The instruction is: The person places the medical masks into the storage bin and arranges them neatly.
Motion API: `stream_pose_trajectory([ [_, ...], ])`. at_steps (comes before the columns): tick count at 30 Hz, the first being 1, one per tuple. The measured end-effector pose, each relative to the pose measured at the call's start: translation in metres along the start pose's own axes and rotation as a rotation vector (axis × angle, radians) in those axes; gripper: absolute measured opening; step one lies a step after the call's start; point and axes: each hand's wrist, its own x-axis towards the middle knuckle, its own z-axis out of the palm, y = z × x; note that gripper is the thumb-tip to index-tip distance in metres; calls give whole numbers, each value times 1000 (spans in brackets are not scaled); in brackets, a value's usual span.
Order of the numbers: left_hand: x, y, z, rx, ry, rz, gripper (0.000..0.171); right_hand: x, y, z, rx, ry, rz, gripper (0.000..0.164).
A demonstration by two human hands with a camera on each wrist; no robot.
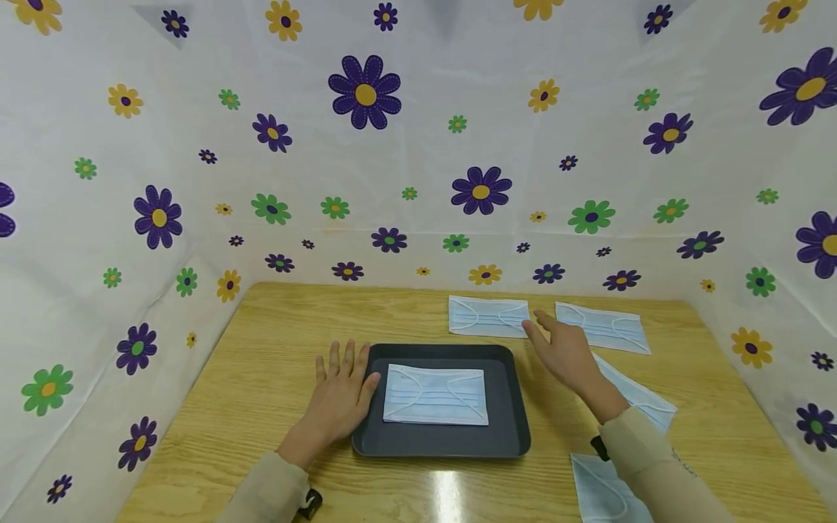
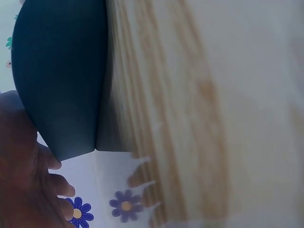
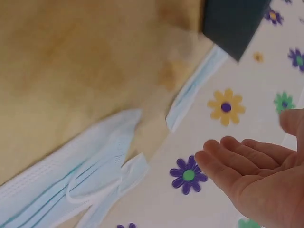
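A dark grey tray (image 1: 445, 442) lies on the table with a light blue face mask (image 1: 434, 394) flat inside it. At the tray's left rim rests my left hand (image 1: 341, 396), fingers spread and straight, thumb over the edge. My right hand (image 1: 565, 352) reaches over the table right of the tray, its fingers extended and holding nothing. Its fingertips are at the right end of a face mask (image 1: 487, 317) behind the tray. In the right wrist view the right hand (image 3: 259, 175) shows relaxed fingers, apart from the masks.
More face masks lie to the right: one at the back (image 1: 604, 328), one (image 1: 637, 392) partly under the right forearm, and one (image 1: 608, 490) near the front, partly hidden by the sleeve. A flower-patterned cloth (image 1: 418, 160) surrounds the wooden table (image 1: 294, 319) at the back and sides.
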Motion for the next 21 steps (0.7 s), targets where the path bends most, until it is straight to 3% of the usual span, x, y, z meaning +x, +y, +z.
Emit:
stream_pose_trajectory([
  [6,1,0,0,-4,3,-3,66,26,12,-12,98,-42,77,58],
  [12,1,1,0,-19,-2,-8,67,45,25,-6,213,-120,197,61],
  [21,2,-1,2,-5,-12,-10,68,66,29,8,316,-102,393,55],
])
